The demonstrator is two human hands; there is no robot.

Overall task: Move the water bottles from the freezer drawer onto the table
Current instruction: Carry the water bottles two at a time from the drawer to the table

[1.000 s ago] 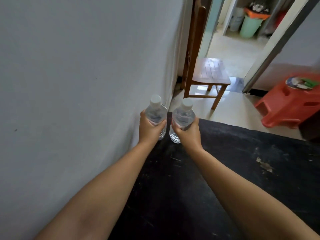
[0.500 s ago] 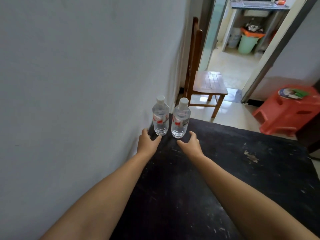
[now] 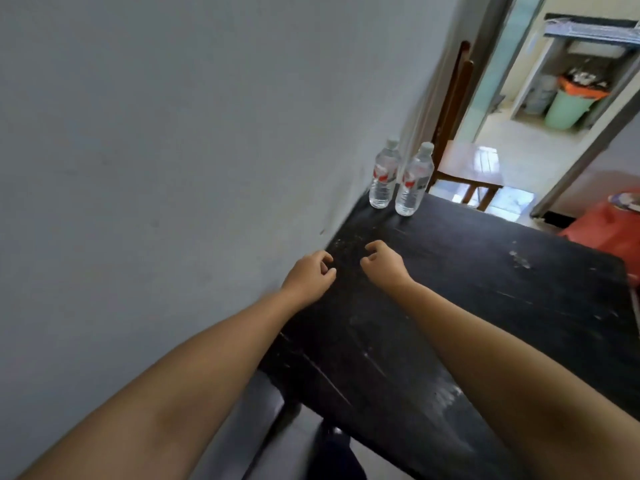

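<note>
Two clear water bottles with white caps and red-and-white labels stand upright side by side at the far left corner of the black table (image 3: 485, 306). The left bottle (image 3: 383, 174) is next to the grey wall, the right bottle (image 3: 414, 181) touches or nearly touches it. My left hand (image 3: 309, 273) and my right hand (image 3: 383, 262) hover over the table nearer to me, well apart from the bottles. Both hands hold nothing, with fingers loosely curled. The freezer drawer is not in view.
A grey wall (image 3: 173, 168) runs along the table's left side. Beyond the table stand a wooden chair (image 3: 464, 161) and a red plastic stool (image 3: 602, 230). An open doorway shows a green bin (image 3: 568, 105).
A second ago both hands gripped the bottles on the table. They let go, and now they have pulled back toward me while the bottles stay standing at the corner.
</note>
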